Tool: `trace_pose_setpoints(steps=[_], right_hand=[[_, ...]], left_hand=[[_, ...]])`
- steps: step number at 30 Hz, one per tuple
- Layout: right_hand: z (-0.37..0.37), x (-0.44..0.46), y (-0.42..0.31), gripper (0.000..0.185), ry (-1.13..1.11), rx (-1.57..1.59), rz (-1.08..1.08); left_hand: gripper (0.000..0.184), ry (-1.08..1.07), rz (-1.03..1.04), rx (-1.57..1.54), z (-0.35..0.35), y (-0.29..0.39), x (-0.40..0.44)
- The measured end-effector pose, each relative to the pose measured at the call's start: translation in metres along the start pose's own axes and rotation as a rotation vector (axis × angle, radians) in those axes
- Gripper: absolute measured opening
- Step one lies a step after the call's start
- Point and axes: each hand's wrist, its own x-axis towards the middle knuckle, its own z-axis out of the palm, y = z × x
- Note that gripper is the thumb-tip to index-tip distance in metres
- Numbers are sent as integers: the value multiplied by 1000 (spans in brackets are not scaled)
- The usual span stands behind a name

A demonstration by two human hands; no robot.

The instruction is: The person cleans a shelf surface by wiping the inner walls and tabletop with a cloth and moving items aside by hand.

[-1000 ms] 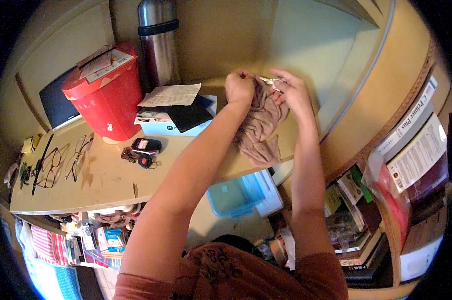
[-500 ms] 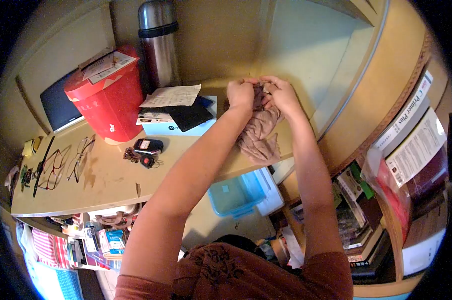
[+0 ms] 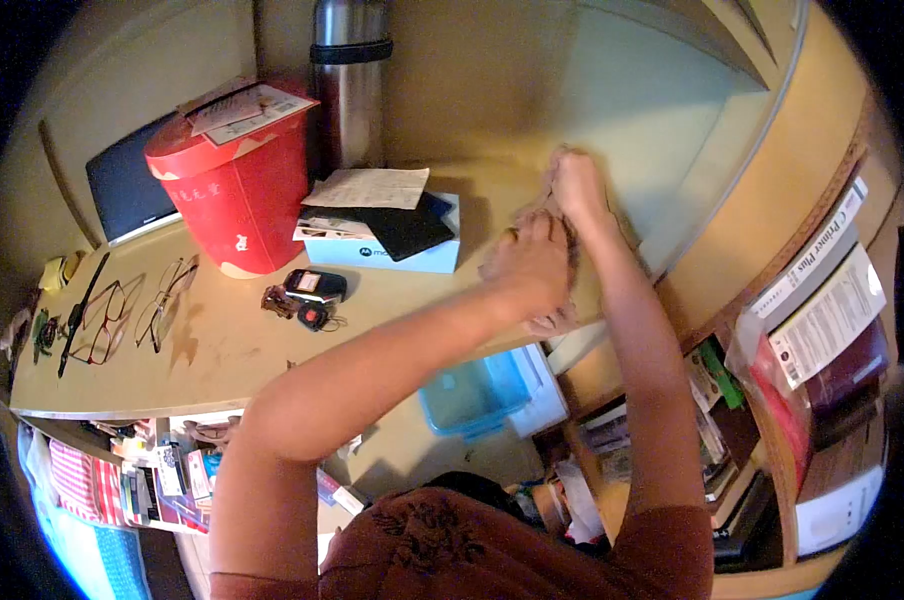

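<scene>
A crumpled pinkish-brown cloth (image 3: 552, 323) lies on the desk's right part, mostly hidden beneath my hands. My left hand (image 3: 534, 265) is over its near and middle part, back upward, fingers curled onto the fabric. Farther back, my right hand (image 3: 579, 187) is closed in a fist around the cloth's far end. Folds of fabric show between the two hands and past my left wrist. A light-blue box (image 3: 402, 256), topped by a black pouch (image 3: 412, 235) and a paper slip (image 3: 372, 187), stands left of the cloth.
A red bucket (image 3: 242, 200) and a steel thermos (image 3: 357, 110) stand at the back left. A small black device (image 3: 315, 285) and eyeglasses (image 3: 162, 305) lie in front. Below the desk edge is a blue plastic container (image 3: 475, 392); books (image 3: 832, 330) fill the right shelf.
My left hand has moved from the cloth's far end down onto its middle, covering more of it. My right hand stays at the far end. The view has shifted slightly.
</scene>
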Motion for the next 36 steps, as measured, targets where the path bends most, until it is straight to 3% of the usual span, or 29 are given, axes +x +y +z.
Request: trace_pose_setpoints(steps=[1,5,9,11,15,18,19,22,27,30,36], right_hand=[[8,5,3,14,-83,-72,-3],[39,17,13,17,-180,-359,-44],[38,22,8,19,-190,-275,-52],[49,27,18,17,-136,-419,-292],[61,31,18,15,-44,-444,-312],[64,38,23,15,-140,-654,-435],[67,41,27,15,-137,-653,-440],[66,46,23,14,-198,-671,-410],[61,39,30,16,50,-455,-501],[60,50,22,18,-114,-495,-421],[71,45,21,18,-50,-557,-348]], left_hand=[[63,143,57,4,-2,1,-4],[64,46,2,-68,-16,5,-6],[66,48,-1,-109,-21,4,-11],[67,90,-2,-73,-15,6,-15],[69,163,15,-74,-3,4,-14],[69,44,15,-39,-13,4,-13],[70,-22,22,-31,-14,3,-11],[66,49,17,33,-10,4,-11],[60,180,14,31,-9,4,-16],[59,153,10,-12,-8,3,-22],[59,136,13,14,-2,5,-19]])
